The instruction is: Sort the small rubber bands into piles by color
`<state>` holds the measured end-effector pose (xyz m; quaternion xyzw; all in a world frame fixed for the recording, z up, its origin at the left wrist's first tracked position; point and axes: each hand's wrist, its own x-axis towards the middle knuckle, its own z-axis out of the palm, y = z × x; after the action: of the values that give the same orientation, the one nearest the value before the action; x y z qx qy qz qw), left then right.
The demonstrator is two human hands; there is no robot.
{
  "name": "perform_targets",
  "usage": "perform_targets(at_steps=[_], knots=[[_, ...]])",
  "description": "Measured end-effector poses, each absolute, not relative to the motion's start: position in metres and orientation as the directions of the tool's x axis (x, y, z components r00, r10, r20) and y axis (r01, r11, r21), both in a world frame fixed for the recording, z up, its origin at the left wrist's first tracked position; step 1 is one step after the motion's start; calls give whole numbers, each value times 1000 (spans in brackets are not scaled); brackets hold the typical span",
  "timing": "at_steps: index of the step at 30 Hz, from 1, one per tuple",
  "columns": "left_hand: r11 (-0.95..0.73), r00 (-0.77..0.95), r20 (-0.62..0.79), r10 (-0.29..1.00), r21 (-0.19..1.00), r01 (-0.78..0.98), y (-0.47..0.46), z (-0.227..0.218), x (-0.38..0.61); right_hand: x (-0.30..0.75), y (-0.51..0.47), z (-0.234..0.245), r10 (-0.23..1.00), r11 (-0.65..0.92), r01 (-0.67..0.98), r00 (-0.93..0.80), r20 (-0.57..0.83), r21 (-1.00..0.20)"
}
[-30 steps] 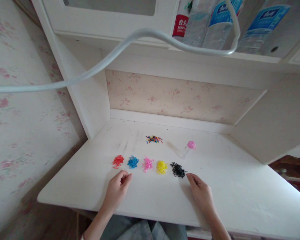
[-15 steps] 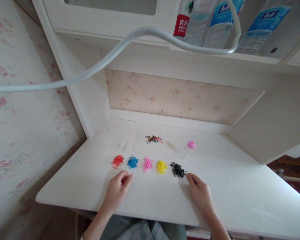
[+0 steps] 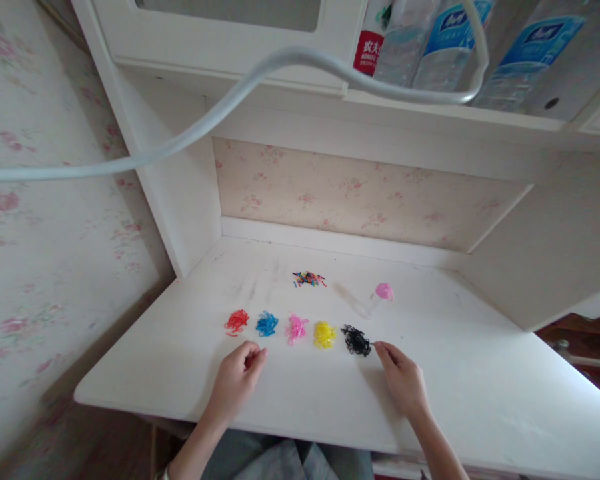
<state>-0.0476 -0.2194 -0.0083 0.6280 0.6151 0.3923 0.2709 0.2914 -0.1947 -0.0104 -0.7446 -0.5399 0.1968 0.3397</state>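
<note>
Small piles of rubber bands lie in a row on the white desk: red (image 3: 237, 321), blue (image 3: 267, 324), pink (image 3: 297, 329), yellow (image 3: 325, 335) and black (image 3: 356, 340). At the right edge of the black pile, my right hand (image 3: 403, 379) pinches the end of a black rubber band between thumb and finger. My left hand (image 3: 237, 375) rests in front of the red and blue piles, its fingers curled closed with the thumb against them. Whatever it may hold is hidden.
Behind the row lies a mixed-colour heap of tiny pieces (image 3: 309, 279). A clear container with a pink lid (image 3: 385, 292) lies to its right. A white cable (image 3: 205, 127) crosses above the desk (image 3: 300, 393). Plastic bottles (image 3: 453, 47) stand on the shelf overhead.
My right hand has drawn slightly away from the black pile, and a bit of black band shows at its fingertips. My left hand keeps its place; the whole view has shifted slightly.
</note>
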Motion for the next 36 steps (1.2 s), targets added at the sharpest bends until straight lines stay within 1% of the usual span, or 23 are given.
perform_targets(at_steps=[2,5,6,8,11,15,18,23,27,29,31,34,36], knots=[[-95,-63,156,986,822,561,-219,-8,-48,282,-188,4,949,-136,719,291,118,-682],[-83,-77,149,986,834,546,-217,-8,-48,255,-168,28,978,9,817,113,175,-577],[-79,-85,147,985,840,537,-216,-8,-48,244,-159,34,987,47,851,40,155,-522],[-72,-99,143,985,855,514,-215,-8,-48,224,-134,41,993,67,868,-11,116,-491],[-64,-111,133,985,875,480,-214,-9,-49,203,-90,38,999,26,893,-9,39,-449],[-59,-137,133,982,893,446,-213,-9,-51,192,-43,25,996,-85,919,65,-66,-385],[-53,-152,129,980,904,424,-212,-8,-51,188,-25,18,985,-160,927,126,-119,-339],[-43,-151,113,982,913,406,-209,-9,-52,188,-17,15,970,-228,932,194,-144,-283],[-41,-133,104,986,912,408,-209,-10,-53,195,-21,18,971,-226,937,194,-142,-267],[-50,-128,111,986,912,407,-209,-10,-53,196,-25,22,979,-189,943,158,-129,-275],[-60,-136,125,983,912,406,-210,-9,-52,191,-32,28,991,-116,948,89,-102,-296],[-65,-136,132,982,908,413,-210,-7,-51,167,-48,37,996,64,936,-81,-35,-346],[-69,-127,133,983,907,415,-211,-6,-50,142,-63,41,975,209,900,-221,14,-383]])
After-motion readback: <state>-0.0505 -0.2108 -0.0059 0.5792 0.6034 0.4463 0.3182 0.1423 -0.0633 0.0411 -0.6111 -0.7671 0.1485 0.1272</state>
